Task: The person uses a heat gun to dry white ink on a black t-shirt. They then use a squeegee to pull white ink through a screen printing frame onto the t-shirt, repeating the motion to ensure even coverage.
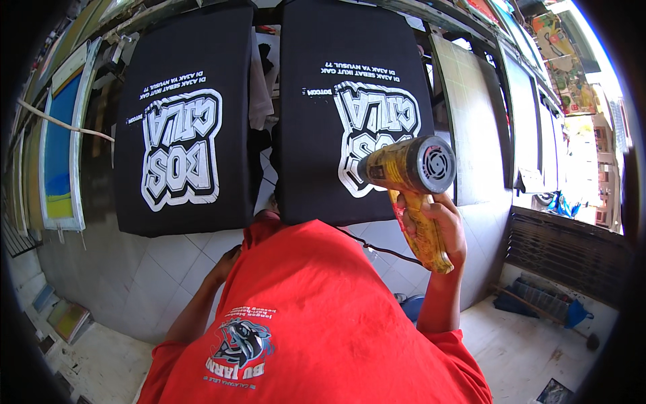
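Note:
My right hand (447, 227) is wrapped round the handle of a worn yellow heat gun (397, 168), its dark barrel pointing left. The gun is over the lower part of a white printed design on the right black T-shirt (323, 155), hiding some of it. To the left, a second black T-shirt (182, 40) with a matching white print lies flat on its own board. My left hand (227, 264) hangs low beside the hem of my red shirt, below the left board's near edge. The shirt covers part of that hand, and its fingers are not clear.
From the heat gun a dark cord (387, 250) runs left under the boards' near edge. Framed screens (59, 148) lean at the left, one with blue and yellow on it. A bare pale board (471, 121) lies right of the T-shirts. A dark slatted barrier (562, 256) stands at the right.

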### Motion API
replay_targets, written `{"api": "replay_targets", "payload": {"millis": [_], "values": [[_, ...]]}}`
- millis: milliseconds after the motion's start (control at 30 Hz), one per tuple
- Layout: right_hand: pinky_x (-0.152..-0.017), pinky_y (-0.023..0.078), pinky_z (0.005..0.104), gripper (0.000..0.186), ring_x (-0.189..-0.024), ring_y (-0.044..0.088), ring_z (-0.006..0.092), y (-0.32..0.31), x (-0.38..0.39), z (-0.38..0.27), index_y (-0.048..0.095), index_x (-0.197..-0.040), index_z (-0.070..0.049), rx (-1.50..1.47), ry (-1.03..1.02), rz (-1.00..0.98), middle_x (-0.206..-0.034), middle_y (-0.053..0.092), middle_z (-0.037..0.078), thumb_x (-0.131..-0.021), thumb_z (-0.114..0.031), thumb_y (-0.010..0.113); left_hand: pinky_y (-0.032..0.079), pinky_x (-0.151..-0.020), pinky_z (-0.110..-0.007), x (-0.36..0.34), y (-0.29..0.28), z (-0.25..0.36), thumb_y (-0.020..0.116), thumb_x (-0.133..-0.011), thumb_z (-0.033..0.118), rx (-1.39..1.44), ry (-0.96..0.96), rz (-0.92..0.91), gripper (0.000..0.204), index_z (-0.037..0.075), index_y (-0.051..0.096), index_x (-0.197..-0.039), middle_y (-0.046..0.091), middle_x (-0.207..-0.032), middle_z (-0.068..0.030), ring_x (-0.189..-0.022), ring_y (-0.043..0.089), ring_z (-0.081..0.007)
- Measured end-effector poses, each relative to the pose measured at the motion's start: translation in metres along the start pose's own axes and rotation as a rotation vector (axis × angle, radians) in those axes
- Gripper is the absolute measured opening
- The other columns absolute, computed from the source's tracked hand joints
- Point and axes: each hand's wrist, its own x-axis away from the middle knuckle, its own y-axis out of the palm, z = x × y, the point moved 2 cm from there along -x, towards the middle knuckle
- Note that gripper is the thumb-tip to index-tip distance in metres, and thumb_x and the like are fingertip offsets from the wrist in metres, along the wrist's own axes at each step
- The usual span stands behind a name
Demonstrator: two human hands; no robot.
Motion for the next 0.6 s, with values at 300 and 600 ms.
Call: {"api": "replay_targets", "payload": {"millis": [300, 600], "values": [[-0.054, 0.045, 0.0275, 0.050, -0.060, 0.052, 0.0171, -0.002, -0.020, -0.003, 0.043, -0.127, -0.002, 0.024, -0.075, -0.018, -0.097, 0.056, 0.018, -0.077, -0.007, 0.047, 0.042, -0.096, -0.033, 0.014, 0.002, 0.049, 0.037, -0.098, 0.047, -0.054, -0.025, 0.008, 0.058, -0.001, 0.050, -0.127, 0.059, -0.120, -0.0176, -0.111, 0.056, -0.0254], [-0.053, 0.044, 0.0277, 0.051, -0.059, 0.052, 0.0168, -0.006, -0.020, -0.013, 0.041, -0.128, -0.003, 0.071, -0.025, -0.085, -0.098, 0.055, 0.017, -0.077, -0.007, 0.047, 0.041, -0.094, -0.031, 0.019, 0.014, 0.104, 0.049, -0.097, 0.039, 0.023, 0.092, -0.090, 0.049, -0.001, 0.048, -0.126, 0.058, -0.119, -0.0132, -0.109, 0.054, -0.0203]]}}
